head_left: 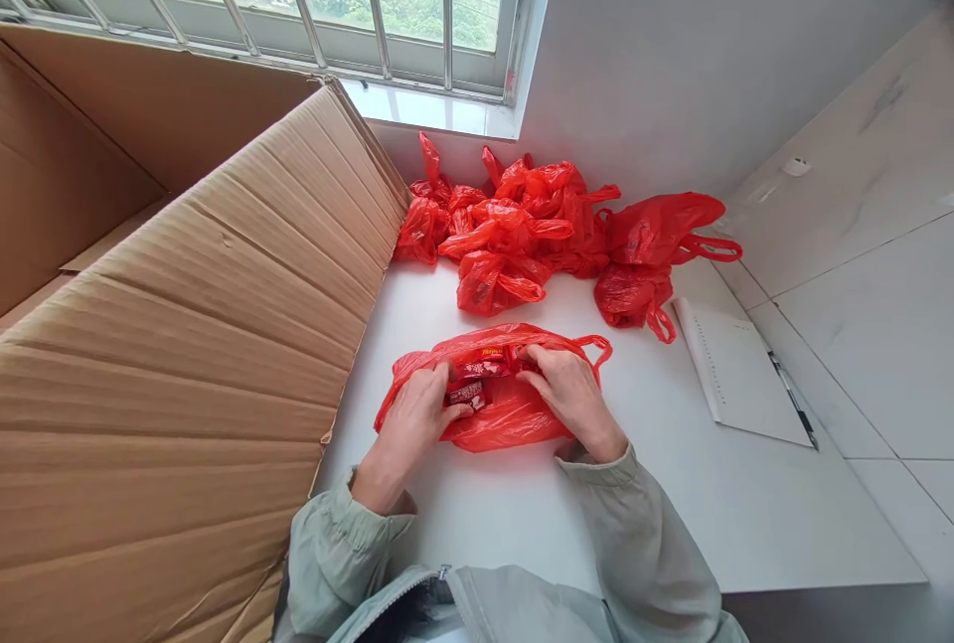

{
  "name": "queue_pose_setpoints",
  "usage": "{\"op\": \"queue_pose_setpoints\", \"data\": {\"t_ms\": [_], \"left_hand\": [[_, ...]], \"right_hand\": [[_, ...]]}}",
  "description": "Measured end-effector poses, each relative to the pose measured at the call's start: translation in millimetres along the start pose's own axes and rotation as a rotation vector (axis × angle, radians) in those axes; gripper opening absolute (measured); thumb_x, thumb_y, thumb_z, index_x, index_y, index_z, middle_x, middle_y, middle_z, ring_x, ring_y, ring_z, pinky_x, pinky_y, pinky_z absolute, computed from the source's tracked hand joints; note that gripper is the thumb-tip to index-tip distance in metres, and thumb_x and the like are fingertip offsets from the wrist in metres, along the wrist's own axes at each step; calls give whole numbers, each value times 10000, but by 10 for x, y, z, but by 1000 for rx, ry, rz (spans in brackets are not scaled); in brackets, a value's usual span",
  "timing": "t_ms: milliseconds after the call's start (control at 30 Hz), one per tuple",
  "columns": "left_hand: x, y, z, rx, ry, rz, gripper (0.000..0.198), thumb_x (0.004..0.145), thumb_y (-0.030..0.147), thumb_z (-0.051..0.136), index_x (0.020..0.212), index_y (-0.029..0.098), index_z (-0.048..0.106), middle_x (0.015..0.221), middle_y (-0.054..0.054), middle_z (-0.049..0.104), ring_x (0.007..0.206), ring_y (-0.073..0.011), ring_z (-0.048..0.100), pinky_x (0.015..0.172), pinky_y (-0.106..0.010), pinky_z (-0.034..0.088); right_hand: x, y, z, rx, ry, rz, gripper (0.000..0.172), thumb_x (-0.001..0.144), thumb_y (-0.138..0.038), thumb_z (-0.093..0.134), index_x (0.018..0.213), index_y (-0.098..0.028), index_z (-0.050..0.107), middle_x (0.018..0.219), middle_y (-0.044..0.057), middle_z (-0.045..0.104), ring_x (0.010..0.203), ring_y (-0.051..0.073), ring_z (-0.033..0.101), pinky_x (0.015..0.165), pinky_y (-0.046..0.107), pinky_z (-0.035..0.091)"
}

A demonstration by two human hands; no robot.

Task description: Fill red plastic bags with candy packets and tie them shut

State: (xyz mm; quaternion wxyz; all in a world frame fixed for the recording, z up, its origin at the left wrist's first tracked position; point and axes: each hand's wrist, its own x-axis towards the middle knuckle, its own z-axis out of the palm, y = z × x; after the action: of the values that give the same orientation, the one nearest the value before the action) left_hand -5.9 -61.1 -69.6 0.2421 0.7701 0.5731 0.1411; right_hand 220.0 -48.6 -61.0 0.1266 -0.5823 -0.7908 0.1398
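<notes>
An opened red plastic bag (507, 424) lies on the white table in front of me, its mouth facing up. Inside it show several small dark red packets (468, 395) with pale print, and a bit of yellow lettering on one. My left hand (417, 407) is closed at the bag's left side, its thumb reaching over beside the lower packet. On the opposite side my right hand (570, 393) is closed on the bag's edge, fingertips bent into the mouth. Whether either hand also pinches a packet is hidden by the fingers.
Several tied red bags (514, 216) are heaped against the wall. A large open cardboard box (224, 285) stands close on the left, under a barred window (335, 7). To the right lie a spiral notebook (737, 365) and a pen (792, 400) near the tiled wall.
</notes>
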Motion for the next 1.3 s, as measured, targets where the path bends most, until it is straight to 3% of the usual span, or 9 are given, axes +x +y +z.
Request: {"op": "queue_pose_setpoints", "data": {"t_ms": [233,467,633,767,967,1067,1167,1300], "left_hand": [[31,22,-93,-37,-42,4,185,826,240,627,697,199,501,711,-12,626,669,-178,555,603,-288,373],[-48,79,-194,-181,-57,36,102,811,131,526,749,211,537,802,-16,698,766,-196,628,677,-297,432],[-73,126,-233,-180,-80,31,202,761,57,456,751,216,581,794,-22,719,747,-196,644,668,-295,447],[-99,126,-247,-186,-100,58,281,801,46,406,767,222,621,790,-22,729,751,-192,659,686,-292,461],[-179,209,-236,-32,61,3,212,951,247,403,997,177,598,937,-110,702,870,-270,645,727,-366,465],[-124,344,-207,-178,79,71,199,933,352,514,1036,193,576,998,-80,678,900,-241,630,755,-340,471],[0,420,-119,-339,4,132,195,880,384,604,897,191,583,819,-4,646,731,-176,585,651,-281,433],[118,377,17,-425,34,37,271,809,372,660,674,185,518,605,57,499,558,-122,470,529,-249,335]], "right_hand": [[7,-9,-23,61,-7,34,123,952,-295,543,991,-223,635,866,17,736,794,179,684,660,248,416],[-16,0,15,-2,-41,40,179,938,-208,522,1028,-223,676,915,46,745,875,199,696,701,262,444],[-22,-3,2,27,-33,55,174,923,-193,528,984,-217,690,902,55,750,869,205,700,698,265,450],[-23,-4,-44,226,-1,54,176,920,-187,515,927,-208,689,901,39,754,845,183,695,739,260,462],[1,-35,-109,563,-9,30,211,915,-256,497,877,-195,696,870,14,748,773,153,671,725,249,484],[4,-86,-89,643,-15,-11,185,906,-271,517,874,-191,680,840,1,733,748,137,667,709,234,496],[5,-138,-58,725,-42,-39,157,912,-286,517,934,-196,645,823,-6,717,713,129,667,699,230,523],[15,-131,-16,855,-57,-44,155,907,-316,566,1000,-213,635,895,3,714,766,136,673,728,245,540]]}}
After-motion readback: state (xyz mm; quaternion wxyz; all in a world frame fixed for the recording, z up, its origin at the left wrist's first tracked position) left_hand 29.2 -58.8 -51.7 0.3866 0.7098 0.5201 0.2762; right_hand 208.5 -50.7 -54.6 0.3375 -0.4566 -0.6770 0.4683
